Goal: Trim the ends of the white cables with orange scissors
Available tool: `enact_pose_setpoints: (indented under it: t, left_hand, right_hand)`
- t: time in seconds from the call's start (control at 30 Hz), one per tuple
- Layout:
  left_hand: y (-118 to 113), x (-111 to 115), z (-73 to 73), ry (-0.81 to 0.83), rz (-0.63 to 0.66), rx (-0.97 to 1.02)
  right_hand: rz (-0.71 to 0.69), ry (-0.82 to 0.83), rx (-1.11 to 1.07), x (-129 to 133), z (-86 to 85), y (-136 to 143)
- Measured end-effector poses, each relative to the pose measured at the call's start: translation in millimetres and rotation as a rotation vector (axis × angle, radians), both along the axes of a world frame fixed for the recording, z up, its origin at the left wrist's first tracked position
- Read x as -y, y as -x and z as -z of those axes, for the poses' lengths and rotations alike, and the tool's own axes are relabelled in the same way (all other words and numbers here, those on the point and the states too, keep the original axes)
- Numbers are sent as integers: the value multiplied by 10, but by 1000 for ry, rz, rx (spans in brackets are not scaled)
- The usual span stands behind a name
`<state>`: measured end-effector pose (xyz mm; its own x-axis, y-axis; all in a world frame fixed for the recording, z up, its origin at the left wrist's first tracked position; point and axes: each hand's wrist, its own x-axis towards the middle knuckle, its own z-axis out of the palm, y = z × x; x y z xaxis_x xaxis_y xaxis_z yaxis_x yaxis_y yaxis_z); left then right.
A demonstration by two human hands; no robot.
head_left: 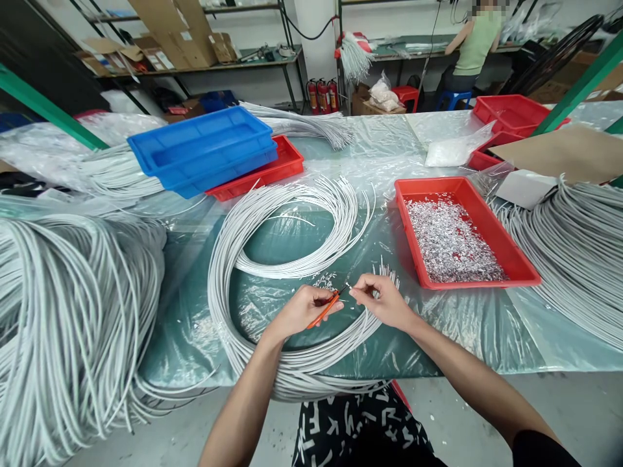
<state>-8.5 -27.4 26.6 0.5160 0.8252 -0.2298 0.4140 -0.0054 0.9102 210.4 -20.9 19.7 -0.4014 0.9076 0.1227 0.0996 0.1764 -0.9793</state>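
Note:
My left hand (pixel 307 307) is closed around a small pair of orange-handled cutters (pixel 322 311), their dark tip pointing right. Just beyond that tip, my right hand (pixel 377 297) pinches the end of a white cable (pixel 348 286). Tip and cable end are very close together; whether they touch I cannot tell. Beneath both hands curves a large coil of white cable (pixel 221 292), its many cut ends gathered by my right hand. Small white scraps (pixel 325 280) lie on the green table between the hands and the coil.
To the right stands a red tray (pixel 523 275) holding many small silvery pieces. Thick cable bundles lie at left (pixel 78 324) and right (pixel 569 259). Blue trays (pixel 204 146) rest on a red tray (pixel 292 159) at the back left. A person (pixel 479 42) sits at a far bench.

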Motion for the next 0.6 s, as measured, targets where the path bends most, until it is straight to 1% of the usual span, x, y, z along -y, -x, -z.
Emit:
enact_pose_setpoints:
  t: [0.07,0.17,0.3,0.37,0.47,0.53,0.6]
  left_hand:
    - [-11,3,-10,42,1,15]
    - [-32,2,-18,60,-1,16]
    - [-42,-10,26,55,-29,-21]
    - [-34,-16,60,20,-53,-31]
    - [-17,-24,88,-52,-82,-22]
    - [-14,-27,84,-91,-102,-2]
    - [-21,-29,72,-111,-128,32]
  right_hand:
    - [68,-103,36,38,7,24]
    - [149,-256,133,66,14,56]
    - [236,-464,255,66,25,89]
    - [257,-479,261,67,24,97]
    - [272,-399,212,75,10,98]
    - [253,-362,184,84,1,98]
    - [226,-376,181,93,2,102]
